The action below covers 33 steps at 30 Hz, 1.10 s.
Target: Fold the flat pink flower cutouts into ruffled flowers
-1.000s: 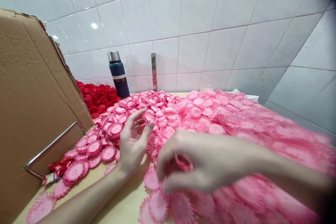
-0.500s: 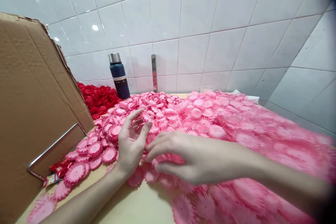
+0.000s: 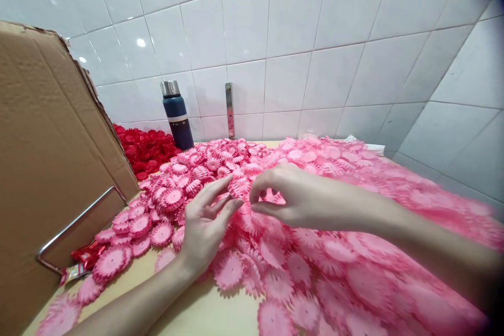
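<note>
Mostly, the worktop (image 3: 212, 307) lies under a broad heap of pink discs (image 3: 229, 271) with jagged edges, many with a tiny dark dot at the middle; the heap spreads from beside the cardboard (image 3: 59, 142) at the left to the far right, where it blurs. The left hand (image 3: 205, 228) is over the heap, palm turned inward, its fingers (image 3: 214, 189) curved and the thumb well apart from the forefinger; one pink disc shows at the gap between their tips, though I cannot tell whether it is gripped; the right hand (image 3: 295, 197) is just beside it, fingers bent and thumb near the forefinger, a narrow gap; whether they hold anything I cannot tell.

Behind stands a dark blue bottle (image 3: 181, 139) with a silver cap (image 3: 170, 87); small marks sit by its pale band (image 3: 178, 118), too tiny to read; red discs (image 3: 145, 149) are piled to its left. Near the bent metal rod (image 3: 81, 217) lies a shiny red wrapper (image 3: 87, 256) with a pale, yellowish printed end, its lettering illegible; a metal strip (image 3: 230, 110) stands upright against the white tiled wall (image 3: 244, 16).
</note>
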### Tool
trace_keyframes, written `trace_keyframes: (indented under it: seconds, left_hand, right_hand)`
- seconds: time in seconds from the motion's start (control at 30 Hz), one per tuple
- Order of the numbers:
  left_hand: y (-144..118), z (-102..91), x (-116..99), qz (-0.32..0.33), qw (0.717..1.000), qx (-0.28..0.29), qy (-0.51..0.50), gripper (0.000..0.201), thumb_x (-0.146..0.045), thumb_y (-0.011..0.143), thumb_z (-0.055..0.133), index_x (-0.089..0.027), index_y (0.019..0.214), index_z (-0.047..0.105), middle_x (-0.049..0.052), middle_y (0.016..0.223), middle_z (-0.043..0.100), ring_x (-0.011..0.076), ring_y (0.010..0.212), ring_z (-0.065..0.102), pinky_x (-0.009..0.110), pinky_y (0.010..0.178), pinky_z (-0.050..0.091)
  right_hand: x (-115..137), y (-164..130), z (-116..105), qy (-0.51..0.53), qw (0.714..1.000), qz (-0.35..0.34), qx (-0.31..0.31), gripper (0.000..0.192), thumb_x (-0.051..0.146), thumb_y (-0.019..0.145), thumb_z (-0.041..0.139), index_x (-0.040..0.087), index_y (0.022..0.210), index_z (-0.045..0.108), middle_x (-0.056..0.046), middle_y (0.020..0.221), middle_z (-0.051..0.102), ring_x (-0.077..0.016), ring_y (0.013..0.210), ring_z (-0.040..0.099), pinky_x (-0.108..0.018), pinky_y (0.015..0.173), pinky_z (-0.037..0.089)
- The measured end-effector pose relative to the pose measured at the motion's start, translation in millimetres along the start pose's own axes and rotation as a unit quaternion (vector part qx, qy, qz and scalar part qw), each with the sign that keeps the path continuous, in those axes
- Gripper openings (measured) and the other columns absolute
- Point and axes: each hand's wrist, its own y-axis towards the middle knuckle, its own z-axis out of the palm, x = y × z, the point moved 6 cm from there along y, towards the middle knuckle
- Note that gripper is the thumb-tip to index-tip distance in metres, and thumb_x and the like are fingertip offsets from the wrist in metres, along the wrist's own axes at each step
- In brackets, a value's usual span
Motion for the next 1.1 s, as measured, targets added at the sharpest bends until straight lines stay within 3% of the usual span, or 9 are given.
trace_keyframes:
  seconds: [0.13, 0.33, 1.1]
  left_hand:
    - [-0.9, 2.4, -2.5, 0.026, 0.999, 0.021, -0.011, 0.038, -0.014, 0.076, 0.073, -0.033, 0.109, 0.071, 0.0, 0.111, 0.067, 0.0146, 0.1, 0.066, 0.022, 0.086, 0.058]
    - [-1.1, 6.7, -2.9, 0.033, 0.996, 0.059, -0.057, 0.038, -0.012, 0.078, 0.07, -0.033, 0.11, 0.07, 0.003, 0.109, 0.065, 0.0159, 0.095, 0.068, 0.023, 0.075, 0.062]
    - [-5.0, 9.6, -2.1, 0.043, 0.993, 0.092, -0.063, 0.041, -0.009, 0.079, 0.068, -0.031, 0.113, 0.068, 0.004, 0.117, 0.061, 0.0191, 0.108, 0.062, 0.031, 0.088, 0.06]
  right_hand:
    - [-3.7, 4.1, -13.3, 0.095, 0.994, 0.009, -0.054, 0.007, 0.017, 0.08, 0.06, 0.017, 0.079, 0.066, -0.002, 0.078, 0.069, -0.0143, 0.072, 0.062, -0.027, 0.065, 0.047]
    - [-12.9, 8.8, -4.6, 0.234, 0.972, 0.029, -0.011, 0.005, 0.017, 0.078, 0.064, 0.015, 0.082, 0.061, -0.004, 0.078, 0.069, -0.0136, 0.071, 0.062, -0.025, 0.062, 0.048]
    - [-22.6, 12.0, 3.9, 0.319, 0.946, 0.058, -0.005, 0.02, 0.02, 0.073, 0.07, 0.018, 0.074, 0.051, -0.002, 0.073, 0.063, -0.0127, 0.067, 0.057, -0.027, 0.063, 0.046]
